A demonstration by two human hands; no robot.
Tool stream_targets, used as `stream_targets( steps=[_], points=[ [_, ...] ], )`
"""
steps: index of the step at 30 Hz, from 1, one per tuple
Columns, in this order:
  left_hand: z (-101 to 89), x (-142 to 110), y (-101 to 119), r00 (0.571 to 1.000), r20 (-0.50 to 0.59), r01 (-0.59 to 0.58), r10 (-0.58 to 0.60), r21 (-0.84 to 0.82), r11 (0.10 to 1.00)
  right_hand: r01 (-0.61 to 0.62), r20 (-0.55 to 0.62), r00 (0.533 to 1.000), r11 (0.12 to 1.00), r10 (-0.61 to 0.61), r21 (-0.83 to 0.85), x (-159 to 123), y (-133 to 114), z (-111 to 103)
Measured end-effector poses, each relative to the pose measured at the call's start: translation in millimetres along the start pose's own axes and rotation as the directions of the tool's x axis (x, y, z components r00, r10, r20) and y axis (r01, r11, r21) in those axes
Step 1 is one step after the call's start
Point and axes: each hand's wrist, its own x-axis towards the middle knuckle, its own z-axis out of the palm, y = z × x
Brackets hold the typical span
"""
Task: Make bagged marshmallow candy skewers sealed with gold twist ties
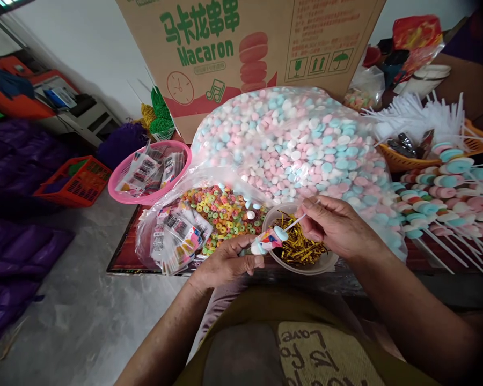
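Observation:
My left hand (231, 262) is closed around a marshmallow skewer (280, 234), partly covered by a printed wrapper, with blue and white pieces showing at its ends. The thumb and fingers of my right hand (330, 222) pinch the far end of its white stick (295, 221). Beneath the skewer stands a clear round tub (326, 266) of gold twist ties (301, 249). Left of it, a stack of printed wrappers (173, 236) lies on an open plastic bag holding colourful ring candies (221, 214). Behind, a large clear bag holds pink, blue and white marshmallows (293, 139).
A pink basket (115, 185) of wrappers stands at the left. On the right are finished-looking marshmallow skewers (446, 203) and an orange basket (402, 161) with white sticks (422, 118). A cardboard box (282, 43) rises behind. An orange-red crate (78, 185) sits on the floor.

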Motion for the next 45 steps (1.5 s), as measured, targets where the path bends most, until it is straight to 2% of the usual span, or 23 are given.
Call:
stream_targets(
  steps=[3,8,13,15,17,19,20,22,24,25,26,27,28,30,32,33,35,38,40,42,43,45],
  points=[
    [3.1,1.5,5.6,0.999,0.043,-0.006,0.007,-0.005,1.0,-0.006,-0.021,1.0,0.999,0.007,0.05,0.9,1.1,6.1],
    [10.0,1.4,10.8,0.999,0.019,-0.037,0.036,0.042,0.998,-0.041,-0.064,0.997,0.993,0.048,0.108,4.8,1.9,10.9],
    [6.6,-4.5,13.0,0.997,0.074,0.026,-0.026,0.004,1.0,-0.049,-0.108,0.992,0.985,0.067,0.164,5.6,-3.9,9.3],
    [7.8,-4.8,11.1,1.0,0.028,-0.004,0.003,0.029,1.0,-0.066,-0.109,0.99,0.977,0.09,0.204,7.1,-5.2,10.5],
    [10.2,-3.7,7.1,0.989,-0.068,-0.116,0.13,0.183,0.976,-0.083,-0.109,0.988,0.968,0.111,0.238,8.8,-5.9,11.6],
    [11.9,-2.0,1.5,0.935,-0.126,-0.244,0.333,0.453,0.857,-0.08,-0.118,0.987,0.963,0.113,0.256,9.9,-7.2,11.5],
    [12.0,-1.3,-1.5,0.892,-0.122,-0.281,0.435,0.603,0.747,-0.074,-0.127,0.986,0.962,0.11,0.262,10.1,-8.3,10.8],
    [10.7,-0.8,-7.1,0.809,-0.057,-0.283,0.586,0.835,0.472,-0.058,-0.15,0.983,0.96,0.102,0.274,10.0,-11.2,8.5],
    [8.5,-1.4,-10.9,0.744,0.02,-0.254,0.668,0.933,0.254,-0.036,-0.173,0.981,0.959,0.087,0.281,9.3,-14.4,5.6],
    [7.7,-1.9,-11.5,0.718,0.041,-0.249,0.695,0.948,0.2,-0.024,-0.18,0.981,0.959,0.078,0.282,8.9,-15.8,4.3],
    [7.4,-2.6,-11.0,0.701,0.047,-0.251,0.712,0.95,0.185,-0.013,-0.183,0.981,0.959,0.068,0.283,8.6,-16.9,3.2],
    [7.5,-3.1,-9.5,0.698,0.04,-0.261,0.715,0.944,0.201,-0.007,-0.182,0.981,0.959,0.061,0.284,8.2,-17.5,2.6],
    [8.3,-3.6,-6.8,0.715,0.015,-0.266,0.699,0.93,0.252,-0.007,-0.173,0.983,0.958,0.059,0.288,7.8,-17.8,2.4],
    [11.1,-4.0,0.6,0.81,-0.056,-0.254,0.583,0.864,0.435,-0.016,-0.148,0.987,0.953,0.064,0.304,7.4,-17.4,3.6],
    [14.8,-3.2,7.9,0.911,-0.089,-0.21,0.402,0.739,0.641,-0.026,-0.138,0.988,0.947,0.074,0.322,7.4,-16.0,6.5],
    [16.8,-2.4,10.4,0.94,-0.09,-0.188,0.328,0.665,0.723,-0.032,-0.134,0.988,0.945,0.08,0.327,7.7,-15.1,8.2],
    [20.6,0.2,12.0,0.963,-0.091,-0.168,0.254,0.533,0.829,-0.046,-0.127,0.987,0.942,0.094,0.333,8.8,-12.8,11.4],
    [26.0,5.3,7.6,0.957,-0.167,-0.146,0.238,0.431,0.89,-0.067,-0.088,0.991,0.945,0.1,0.32,9.5,-8.9,14.5],
    [29.0,8.9,3.8,0.932,-0.263,-0.12,0.249,0.426,0.897,-0.02,-0.097,0.994,0.968,0.046,0.25,6.7,-6.3,16.1],
    [30.8,12.3,1.6,0.878,-0.381,-0.087,0.29,0.469,0.879,0.114,-0.182,0.978,0.993,-0.106,0.035,0.5,-3.7,19.3],
    [31.2,13.8,1.2,0.845,-0.432,-0.064,0.316,0.506,0.86,0.198,-0.207,0.953,0.972,-0.221,-0.125,-3.2,-2.1,21.8],
    [31.5,16.6,1.1,0.792,-0.49,0.0,0.364,0.597,0.802,0.361,-0.149,0.874,0.823,-0.462,-0.438,-9.9,1.6,29.0]
  ],
)
